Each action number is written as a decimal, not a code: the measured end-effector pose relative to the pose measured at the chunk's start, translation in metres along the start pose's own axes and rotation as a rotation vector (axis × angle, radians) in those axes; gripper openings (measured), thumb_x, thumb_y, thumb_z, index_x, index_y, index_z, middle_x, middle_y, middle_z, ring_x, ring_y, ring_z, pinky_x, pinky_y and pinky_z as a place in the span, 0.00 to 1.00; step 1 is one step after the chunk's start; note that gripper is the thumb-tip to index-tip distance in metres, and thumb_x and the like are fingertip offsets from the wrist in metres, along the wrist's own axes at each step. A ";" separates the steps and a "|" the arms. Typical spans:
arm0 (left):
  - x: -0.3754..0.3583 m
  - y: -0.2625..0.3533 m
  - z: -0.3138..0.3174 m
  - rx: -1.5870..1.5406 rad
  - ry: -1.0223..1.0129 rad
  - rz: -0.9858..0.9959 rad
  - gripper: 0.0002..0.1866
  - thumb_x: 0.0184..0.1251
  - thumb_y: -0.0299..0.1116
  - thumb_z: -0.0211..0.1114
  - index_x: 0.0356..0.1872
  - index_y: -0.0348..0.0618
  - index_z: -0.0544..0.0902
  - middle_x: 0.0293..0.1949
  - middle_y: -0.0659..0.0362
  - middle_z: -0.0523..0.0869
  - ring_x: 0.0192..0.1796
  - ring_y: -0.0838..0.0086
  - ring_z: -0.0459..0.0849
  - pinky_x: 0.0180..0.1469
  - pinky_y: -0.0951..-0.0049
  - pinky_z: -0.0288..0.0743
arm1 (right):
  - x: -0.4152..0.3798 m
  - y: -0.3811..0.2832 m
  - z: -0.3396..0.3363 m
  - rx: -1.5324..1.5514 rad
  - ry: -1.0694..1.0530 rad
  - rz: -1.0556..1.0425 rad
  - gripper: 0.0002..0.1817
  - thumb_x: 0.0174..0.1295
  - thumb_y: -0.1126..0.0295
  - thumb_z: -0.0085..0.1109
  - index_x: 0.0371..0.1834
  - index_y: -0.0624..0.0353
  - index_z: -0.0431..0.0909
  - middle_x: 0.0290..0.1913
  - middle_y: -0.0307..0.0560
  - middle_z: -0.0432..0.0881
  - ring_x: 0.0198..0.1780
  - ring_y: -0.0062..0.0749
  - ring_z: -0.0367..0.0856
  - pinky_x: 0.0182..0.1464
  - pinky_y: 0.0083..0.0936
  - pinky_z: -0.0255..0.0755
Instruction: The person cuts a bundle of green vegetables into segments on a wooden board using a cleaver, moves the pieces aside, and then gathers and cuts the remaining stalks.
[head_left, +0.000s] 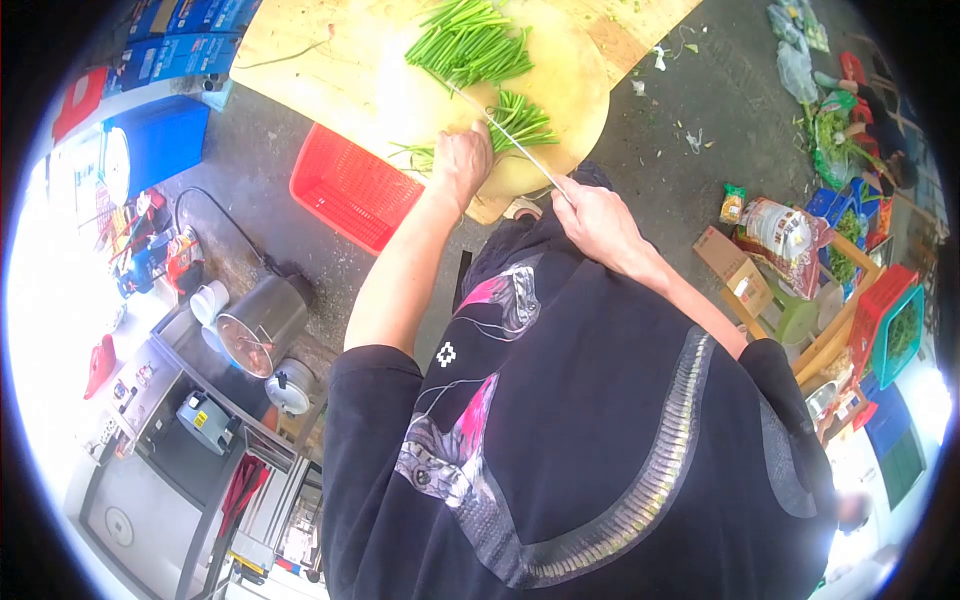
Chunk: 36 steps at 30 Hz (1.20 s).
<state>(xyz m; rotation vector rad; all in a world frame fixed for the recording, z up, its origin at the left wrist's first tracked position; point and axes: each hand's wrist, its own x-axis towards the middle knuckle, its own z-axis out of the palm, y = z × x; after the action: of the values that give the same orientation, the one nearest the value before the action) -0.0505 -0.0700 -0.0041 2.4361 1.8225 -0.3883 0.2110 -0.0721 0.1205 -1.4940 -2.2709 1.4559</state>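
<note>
My right hand [602,226] grips the handle of a long knife [527,155], whose thin blade slants up and left over a round cutting board [580,85]. Curled on the board's near side, my left hand [463,160] presses on a bunch of thin green vegetable stalks [418,157]. Some stalks stick out left of it, and cut ends [522,118] show on its right beside the blade. Beyond the knife lies a larger pile of cut green stalks [470,45]. My left fingertips are partly hidden.
The board rests on a wooden table [290,50]. Below its left edge is a red plastic basket [345,190]. A large metal pot [262,325] stands on the floor at left. At right are a cardboard box [733,270], a sack [780,230] and bagged greens [832,140].
</note>
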 end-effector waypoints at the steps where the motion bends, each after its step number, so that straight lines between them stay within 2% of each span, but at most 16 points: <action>1: 0.000 0.001 0.001 0.005 0.005 0.003 0.22 0.87 0.51 0.58 0.49 0.37 0.80 0.20 0.62 0.83 0.24 0.63 0.88 0.35 0.56 0.81 | -0.001 0.000 0.001 -0.007 0.004 -0.006 0.18 0.81 0.62 0.51 0.61 0.63 0.81 0.39 0.68 0.90 0.43 0.67 0.91 0.48 0.60 0.83; 4: 0.003 0.002 0.004 0.004 -0.047 -0.021 0.21 0.87 0.49 0.57 0.50 0.36 0.81 0.21 0.62 0.83 0.24 0.63 0.89 0.36 0.56 0.81 | -0.003 0.000 0.004 0.002 0.057 -0.047 0.18 0.80 0.63 0.51 0.61 0.62 0.82 0.39 0.67 0.90 0.44 0.66 0.91 0.48 0.59 0.83; 7: 0.000 0.003 0.004 0.080 0.012 0.012 0.22 0.88 0.50 0.57 0.49 0.37 0.81 0.22 0.63 0.84 0.24 0.65 0.88 0.36 0.56 0.80 | -0.003 0.002 0.008 -0.011 0.065 -0.048 0.17 0.80 0.63 0.51 0.61 0.62 0.82 0.40 0.67 0.90 0.44 0.66 0.91 0.48 0.59 0.83; 13: 0.004 0.006 -0.009 0.029 -0.078 -0.014 0.22 0.86 0.51 0.59 0.48 0.38 0.81 0.22 0.64 0.84 0.25 0.66 0.89 0.35 0.56 0.80 | -0.002 -0.001 0.004 -0.020 0.031 0.000 0.17 0.80 0.63 0.52 0.60 0.62 0.83 0.39 0.67 0.90 0.43 0.66 0.91 0.47 0.59 0.83; 16: -0.001 0.007 -0.014 0.036 -0.027 0.018 0.08 0.81 0.39 0.62 0.44 0.47 0.80 0.26 0.63 0.91 0.29 0.66 0.94 0.40 0.56 0.84 | -0.002 -0.001 0.002 0.010 0.027 0.003 0.18 0.80 0.63 0.52 0.61 0.62 0.83 0.38 0.67 0.90 0.42 0.66 0.91 0.47 0.60 0.83; 19: 0.004 0.008 -0.012 -0.031 -0.060 -0.048 0.07 0.81 0.38 0.60 0.44 0.47 0.80 0.26 0.61 0.91 0.29 0.65 0.94 0.40 0.57 0.84 | -0.002 0.002 0.004 -0.008 0.027 -0.006 0.18 0.80 0.63 0.51 0.61 0.62 0.83 0.38 0.67 0.90 0.43 0.66 0.91 0.47 0.60 0.83; 25: 0.000 0.009 -0.012 0.026 0.015 -0.015 0.07 0.81 0.37 0.60 0.43 0.46 0.79 0.25 0.60 0.91 0.29 0.63 0.94 0.39 0.57 0.84 | 0.001 0.000 0.004 -0.032 0.005 0.056 0.19 0.81 0.62 0.51 0.61 0.64 0.82 0.37 0.69 0.90 0.42 0.68 0.91 0.47 0.60 0.83; 28: 0.006 0.007 -0.023 -0.124 -0.229 -0.012 0.29 0.85 0.48 0.59 0.63 0.26 0.81 0.28 0.61 0.84 0.28 0.68 0.86 0.35 0.57 0.78 | 0.003 0.001 0.004 -0.050 -0.002 0.057 0.18 0.81 0.62 0.51 0.56 0.65 0.82 0.36 0.69 0.89 0.41 0.69 0.91 0.47 0.61 0.83; 31: 0.002 0.005 -0.005 0.031 -0.165 0.069 0.33 0.85 0.48 0.59 0.71 0.21 0.78 0.31 0.60 0.85 0.31 0.70 0.86 0.36 0.56 0.79 | 0.006 -0.001 0.002 -0.073 -0.040 0.103 0.17 0.81 0.62 0.51 0.53 0.66 0.82 0.36 0.70 0.89 0.41 0.70 0.90 0.46 0.62 0.83; 34: 0.001 0.001 0.003 0.068 -0.140 0.096 0.32 0.85 0.47 0.59 0.70 0.22 0.78 0.31 0.60 0.85 0.31 0.69 0.86 0.37 0.56 0.79 | 0.010 -0.003 0.006 -0.086 -0.026 0.101 0.17 0.81 0.61 0.51 0.51 0.66 0.81 0.35 0.70 0.89 0.40 0.70 0.90 0.46 0.63 0.83; 36: -0.005 0.000 0.001 0.094 -0.015 0.073 0.14 0.82 0.40 0.60 0.54 0.38 0.80 0.28 0.62 0.89 0.30 0.68 0.91 0.38 0.58 0.82 | 0.013 -0.006 0.012 -0.101 -0.035 0.101 0.17 0.82 0.61 0.50 0.50 0.66 0.81 0.34 0.69 0.89 0.40 0.70 0.90 0.46 0.63 0.83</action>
<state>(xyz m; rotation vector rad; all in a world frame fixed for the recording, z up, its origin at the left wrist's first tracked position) -0.0519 -0.0743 -0.0037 2.5454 1.7414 -0.4955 0.1941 -0.0706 0.1128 -1.6461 -2.3542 1.4221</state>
